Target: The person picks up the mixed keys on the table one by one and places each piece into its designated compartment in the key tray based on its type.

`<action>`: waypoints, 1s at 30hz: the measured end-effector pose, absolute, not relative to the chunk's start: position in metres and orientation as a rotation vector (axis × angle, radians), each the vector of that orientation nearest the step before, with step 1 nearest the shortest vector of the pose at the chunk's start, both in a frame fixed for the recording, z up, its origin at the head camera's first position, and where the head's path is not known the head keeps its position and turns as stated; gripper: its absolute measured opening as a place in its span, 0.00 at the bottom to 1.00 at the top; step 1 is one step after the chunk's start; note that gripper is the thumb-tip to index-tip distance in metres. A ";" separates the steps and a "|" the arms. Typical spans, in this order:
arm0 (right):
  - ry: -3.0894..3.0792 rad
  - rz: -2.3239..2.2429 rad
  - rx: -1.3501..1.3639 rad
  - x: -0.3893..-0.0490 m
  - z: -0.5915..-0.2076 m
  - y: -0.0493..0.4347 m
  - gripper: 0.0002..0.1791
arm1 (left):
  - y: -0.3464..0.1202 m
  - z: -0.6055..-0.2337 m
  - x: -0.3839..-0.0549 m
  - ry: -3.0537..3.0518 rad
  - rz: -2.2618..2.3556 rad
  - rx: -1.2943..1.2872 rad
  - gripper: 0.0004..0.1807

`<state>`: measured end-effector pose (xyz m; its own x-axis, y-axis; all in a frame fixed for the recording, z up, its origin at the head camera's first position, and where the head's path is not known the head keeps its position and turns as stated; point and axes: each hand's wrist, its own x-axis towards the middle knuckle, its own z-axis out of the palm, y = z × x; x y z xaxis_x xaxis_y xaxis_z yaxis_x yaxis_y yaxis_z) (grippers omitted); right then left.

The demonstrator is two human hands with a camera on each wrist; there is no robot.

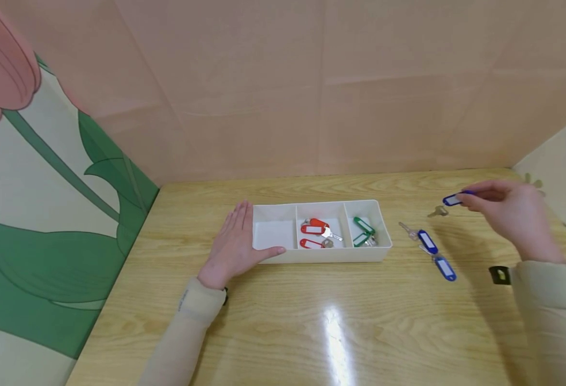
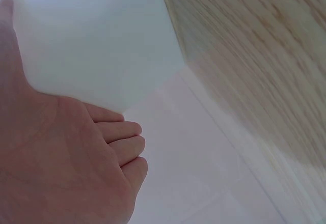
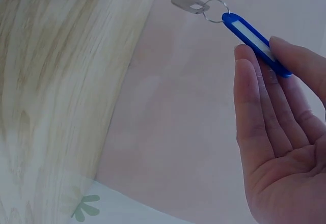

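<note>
My right hand [image 1: 514,212] pinches a blue key tag [image 3: 254,43] between thumb and fingers, above the table's right side. From the tag's ring hangs a silver key [image 3: 188,2]. My left hand [image 1: 235,241] lies with straight fingers along the left end of a white divided tray [image 1: 321,256], its thumb reaching over the front wall. The tray's left compartment [image 1: 274,233] is bare. Keys with red tags [image 1: 312,229] lie in the middle compartment, keys with green tags [image 1: 362,239] in the right one. Below the right hand, two blue-tagged keys [image 1: 427,242] lie on the table.
The wooden table [image 1: 273,321] meets a pinkish wall covering [image 1: 312,107] at the back. A green and white flower pattern [image 1: 51,268] stands at the left. A dark strap piece [image 1: 500,275] shows at the right sleeve.
</note>
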<state>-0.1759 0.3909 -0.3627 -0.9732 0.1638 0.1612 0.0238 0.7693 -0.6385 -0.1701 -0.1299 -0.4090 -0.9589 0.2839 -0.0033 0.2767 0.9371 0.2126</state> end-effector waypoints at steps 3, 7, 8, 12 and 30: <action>-2.752 0.994 -0.148 -0.175 -0.361 0.388 0.27 | -0.130 -0.409 -0.170 3.058 0.329 0.439 0.75; -2.730 1.012 -0.128 -0.174 -0.358 0.384 0.26 | -0.130 -0.410 -0.170 3.061 0.332 0.437 0.75; -2.724 1.017 -0.120 -0.174 -0.357 0.383 0.26 | -0.130 -0.410 -0.170 3.063 0.332 0.438 0.75; -2.712 1.006 -0.097 -0.173 -0.353 0.378 0.25 | -0.130 -0.411 -0.170 3.076 0.347 0.452 0.74; -2.695 0.995 -0.059 -0.166 -0.334 0.352 0.23 | -0.131 -0.410 -0.171 3.079 0.361 0.472 0.74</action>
<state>-0.1661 0.3518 -0.3337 -0.9635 0.1297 0.2342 -0.0536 0.7636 -0.6435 -0.1706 -0.1309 -0.4099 -0.9547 0.2962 0.0290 0.2949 0.9282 0.2268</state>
